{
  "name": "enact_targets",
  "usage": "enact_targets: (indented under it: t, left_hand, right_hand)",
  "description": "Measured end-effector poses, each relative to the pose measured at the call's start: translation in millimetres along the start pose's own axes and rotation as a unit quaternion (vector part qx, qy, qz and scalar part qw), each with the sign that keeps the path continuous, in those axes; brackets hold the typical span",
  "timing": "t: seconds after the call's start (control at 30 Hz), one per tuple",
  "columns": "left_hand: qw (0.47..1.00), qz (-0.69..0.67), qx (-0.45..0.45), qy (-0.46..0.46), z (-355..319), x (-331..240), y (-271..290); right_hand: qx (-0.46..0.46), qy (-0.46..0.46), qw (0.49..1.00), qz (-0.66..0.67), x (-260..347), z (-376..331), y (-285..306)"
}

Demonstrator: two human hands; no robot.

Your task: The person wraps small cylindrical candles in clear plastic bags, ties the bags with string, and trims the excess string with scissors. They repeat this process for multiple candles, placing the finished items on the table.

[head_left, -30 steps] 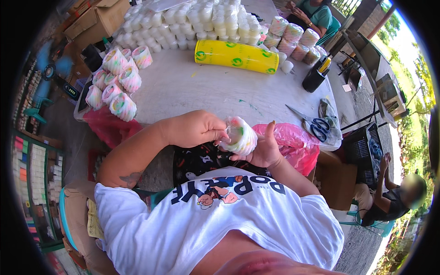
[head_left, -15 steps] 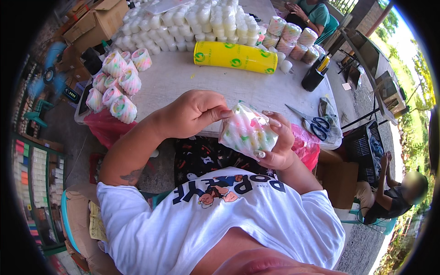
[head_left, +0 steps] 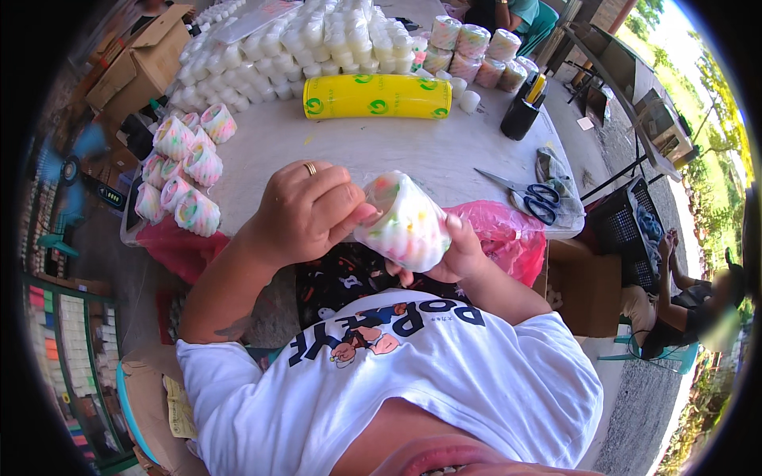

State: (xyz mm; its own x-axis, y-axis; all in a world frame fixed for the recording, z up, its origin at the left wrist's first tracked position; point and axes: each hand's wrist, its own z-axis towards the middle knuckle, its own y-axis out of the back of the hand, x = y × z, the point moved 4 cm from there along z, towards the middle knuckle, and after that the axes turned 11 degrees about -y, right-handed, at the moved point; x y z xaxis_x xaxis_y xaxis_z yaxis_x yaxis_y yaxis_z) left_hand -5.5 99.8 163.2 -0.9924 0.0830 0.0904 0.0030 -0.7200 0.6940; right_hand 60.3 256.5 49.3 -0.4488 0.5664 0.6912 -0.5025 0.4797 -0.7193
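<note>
In my right hand [head_left: 460, 252] is a white, spiral-ribbed, cup-shaped piece [head_left: 409, 230] with pink, green and yellow spots, tilted so its round end faces up and left. The fingers wrap its right side and underside. Clear plastic film [head_left: 370, 205] shows at its left edge. My left hand [head_left: 305, 208], wearing a ring, is closed beside that edge, thumb and fingers pinched on the film. Both hands are over my lap at the table's front edge.
Similar spotted pieces [head_left: 190, 163] are heaped on the table's left. Behind stand many stacked white pieces [head_left: 278, 59] and a yellow wrap roll [head_left: 377, 97]. At right are scissors [head_left: 532, 198], a black pen holder [head_left: 520, 115] and pink plastic [head_left: 496, 230]. Another person [head_left: 675, 301] sits at right.
The spotted piece has moved slightly left and down and turned, so its round end now shows. My left hand has moved left and down and rolled, its knuckles now upward.
</note>
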Motion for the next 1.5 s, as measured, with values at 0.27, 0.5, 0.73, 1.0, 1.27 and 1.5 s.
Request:
enact_targets:
  t: [0.27, 0.5, 0.73, 1.0, 1.27, 1.5]
  left_hand:
    - [0.992, -0.123, -0.011, 0.032, 5.5, 1.7, -16.2]
    - [0.99, -0.093, 0.034, 0.1, -6.3, 26.3, -19.4]
    - [0.996, -0.082, 0.031, 0.005, 5.9, 18.4, -32.8]
    - [0.998, -0.036, 0.059, -0.003, 4.3, 23.0, -30.0]
    - [0.995, -0.084, 0.009, -0.053, 20.3, 10.5, -31.8]
    - [0.994, 0.033, 0.108, 0.005, -8.9, 38.8, -53.0]
  right_hand:
    - [0.048, 0.032, 0.96, 0.274, -7.1, 12.9, -10.6]
    - [-0.195, 0.301, 0.863, -0.355, 18.6, -6.3, -3.3]
    - [-0.08, 0.072, 0.988, 0.107, 3.8, 12.9, 6.0]
    - [-0.331, 0.428, 0.607, -0.582, 24.3, -5.2, 23.6]
    - [0.004, 0.034, 0.997, -0.072, 27.7, 18.7, 25.6]
    - [-0.267, 0.101, 0.783, -0.553, 38.4, 25.9, 37.6]
